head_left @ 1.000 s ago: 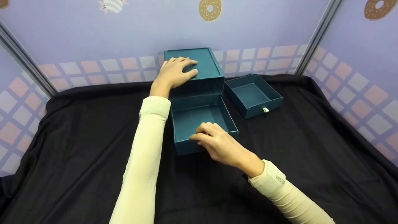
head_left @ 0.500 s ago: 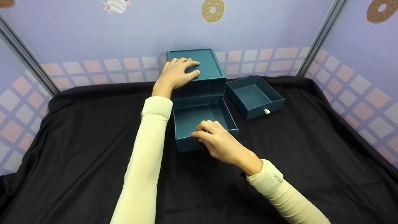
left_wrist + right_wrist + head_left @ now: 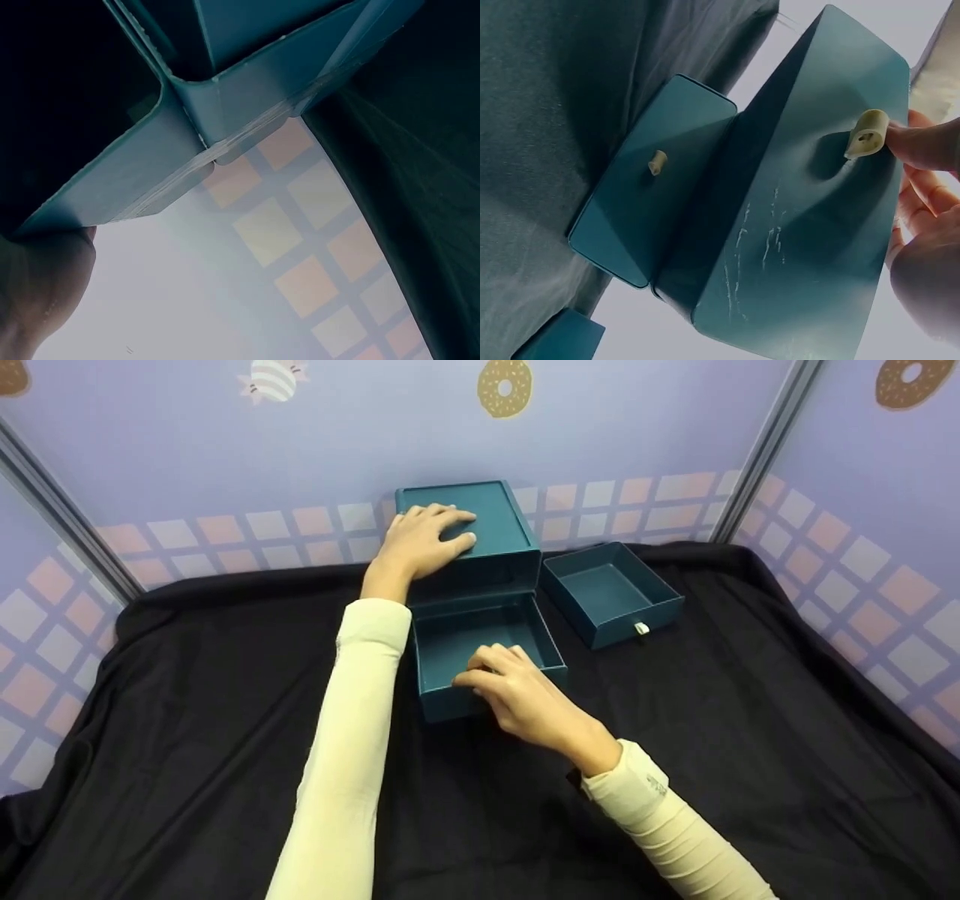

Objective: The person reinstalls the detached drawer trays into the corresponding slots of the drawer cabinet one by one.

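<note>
A teal drawer box (image 3: 499,521) stands at the back centre of the black cloth. My left hand (image 3: 427,536) rests flat on its lid, fingers straight. The box's lower drawer (image 3: 457,649) is pulled out toward me and is empty. My right hand (image 3: 517,697) grips its front wall, fingers curled over the rim. In the right wrist view the thumb (image 3: 922,146) touches the drawer's cream pull tab (image 3: 866,133). The left wrist view shows only a box corner (image 3: 225,97) and part of my left hand (image 3: 37,285).
A second teal drawer (image 3: 611,592) with a cream tab (image 3: 640,627) lies empty on the cloth, right of the box. Black cloth (image 3: 750,720) covers the table. Patterned walls (image 3: 225,450) close in the back and both sides.
The pulled-out drawer has slid a little back into the box under my right hand. My left hand has stayed on the lid.
</note>
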The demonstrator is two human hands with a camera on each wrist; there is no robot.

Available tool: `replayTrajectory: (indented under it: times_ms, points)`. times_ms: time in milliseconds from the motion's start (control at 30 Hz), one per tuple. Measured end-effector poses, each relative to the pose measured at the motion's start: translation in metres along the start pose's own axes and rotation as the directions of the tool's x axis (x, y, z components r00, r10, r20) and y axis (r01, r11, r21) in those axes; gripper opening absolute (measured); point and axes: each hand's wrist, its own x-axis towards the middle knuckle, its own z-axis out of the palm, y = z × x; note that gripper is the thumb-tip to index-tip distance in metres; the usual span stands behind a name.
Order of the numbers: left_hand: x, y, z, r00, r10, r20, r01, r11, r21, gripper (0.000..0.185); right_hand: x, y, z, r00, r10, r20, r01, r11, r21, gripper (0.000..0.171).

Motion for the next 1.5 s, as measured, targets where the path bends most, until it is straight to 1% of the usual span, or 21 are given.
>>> replayTrajectory:
  times_ms: [300,500,633,967,1100,1233,1367,1500]
  points:
    - [-0.001,0.000,0.006,1.000,-0.005,-0.002,0.005,1.000,-0.019,0.057,0.008,0.006,0.004,0.999,0.049,0.013,-0.049,0.999,-0.001,0.026]
    - [-0.001,0.002,0.004,1.000,-0.003,0.000,0.003,1.000,-0.019,0.057,0.008,0.010,0.006,0.998,0.066,0.012,-0.066,0.998,-0.010,0.027]
    - [-0.001,0.002,0.002,1.000,-0.004,0.012,0.004,1.000,-0.014,0.058,0.008,0.012,0.005,0.997,0.079,-0.007,-0.079,0.997,-0.017,0.026]
    - [-0.002,0.001,-0.001,1.000,-0.005,0.003,0.005,1.000,-0.015,0.058,0.009,0.014,0.010,0.992,0.102,-0.073,-0.108,0.992,-0.069,0.023]
    - [-0.004,-0.001,-0.003,1.000,-0.013,-0.005,0.013,1.000,-0.021,0.058,0.010,0.015,0.014,0.991,0.104,-0.089,-0.111,0.991,-0.074,0.023]
    - [-0.005,-0.002,-0.003,1.000,-0.020,-0.006,0.019,0.999,-0.030,0.058,0.010,0.018,0.018,0.987,0.098,-0.130,-0.107,0.992,-0.072,0.021]
    - [-0.004,-0.002,-0.002,1.000,-0.014,-0.007,0.014,0.999,-0.030,0.058,0.009,0.020,0.021,0.981,0.094,-0.170,-0.107,0.992,-0.073,0.019]
    - [-0.002,0.000,-0.001,1.000,-0.003,-0.006,0.003,1.000,-0.027,0.059,0.007,0.022,0.021,0.978,0.102,-0.181,-0.116,0.991,-0.070,0.018]
